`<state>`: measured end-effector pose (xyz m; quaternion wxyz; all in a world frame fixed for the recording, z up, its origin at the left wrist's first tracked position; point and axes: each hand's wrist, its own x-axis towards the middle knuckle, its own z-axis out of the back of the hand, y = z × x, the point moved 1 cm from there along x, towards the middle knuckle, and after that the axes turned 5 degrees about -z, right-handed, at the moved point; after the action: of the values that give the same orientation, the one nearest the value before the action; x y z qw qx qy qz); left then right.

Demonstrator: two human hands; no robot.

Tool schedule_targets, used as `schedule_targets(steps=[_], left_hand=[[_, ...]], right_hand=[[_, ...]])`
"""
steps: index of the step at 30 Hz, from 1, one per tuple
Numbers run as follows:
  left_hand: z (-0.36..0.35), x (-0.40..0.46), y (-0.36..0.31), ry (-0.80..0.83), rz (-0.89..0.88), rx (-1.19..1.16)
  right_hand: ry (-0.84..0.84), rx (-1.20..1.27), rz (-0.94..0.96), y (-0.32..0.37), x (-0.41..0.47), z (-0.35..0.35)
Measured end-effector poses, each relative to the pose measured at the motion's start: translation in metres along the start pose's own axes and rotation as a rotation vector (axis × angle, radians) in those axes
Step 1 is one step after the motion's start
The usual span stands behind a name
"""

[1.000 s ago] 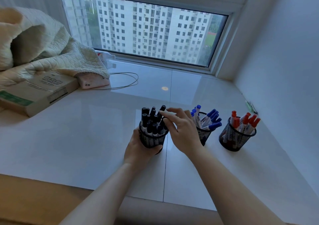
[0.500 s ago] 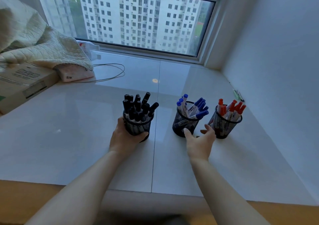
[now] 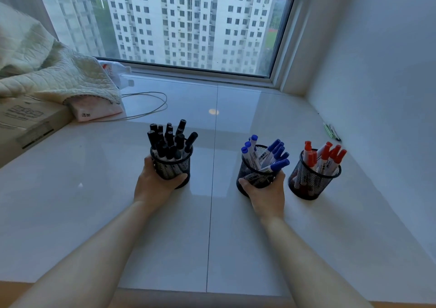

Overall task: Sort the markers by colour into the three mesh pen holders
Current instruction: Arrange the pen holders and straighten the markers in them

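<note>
Black markers [image 3: 170,140] standing caps-up in left mesh holder [image 3: 173,168], at 11 o'clock from sill centre. Blue markers [image 3: 267,153] in middle mesh holder [image 3: 254,176], at 1 o'clock. Red markers [image 3: 323,154] in right mesh holder [image 3: 311,180], at 2 o'clock, just beside middle one, not touching. Left hand [image 3: 155,182] curled round left holder, thumb across near wall. Right hand [image 3: 266,189] curled round middle holder. White sill [image 3: 94,189] beneath. Quilt [image 3: 47,71], cardboard box [image 3: 26,118] and cable [image 3: 146,109] at 10 o'clock.
</note>
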<state>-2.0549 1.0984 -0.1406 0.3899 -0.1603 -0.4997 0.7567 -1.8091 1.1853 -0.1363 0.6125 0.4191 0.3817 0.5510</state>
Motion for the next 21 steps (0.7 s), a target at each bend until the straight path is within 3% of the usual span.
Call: schedule_targets(steps=[7,13,21], left_hand=[[-0.002,0.0,0.001,-0.035,-0.003,-0.005],[0.001,-0.02,-0.002,-0.019,0.028,0.014],[0.005,-0.082,-0.014,-0.209,0.034,-0.076]], right_hand=[[-0.024,-0.106,0.017,0.0,0.001,-0.001],[0.052,-0.101,0.04,-0.002,-0.021,0.01],[0.138,-0.084,0.046,-0.006,-0.07,0.028]])
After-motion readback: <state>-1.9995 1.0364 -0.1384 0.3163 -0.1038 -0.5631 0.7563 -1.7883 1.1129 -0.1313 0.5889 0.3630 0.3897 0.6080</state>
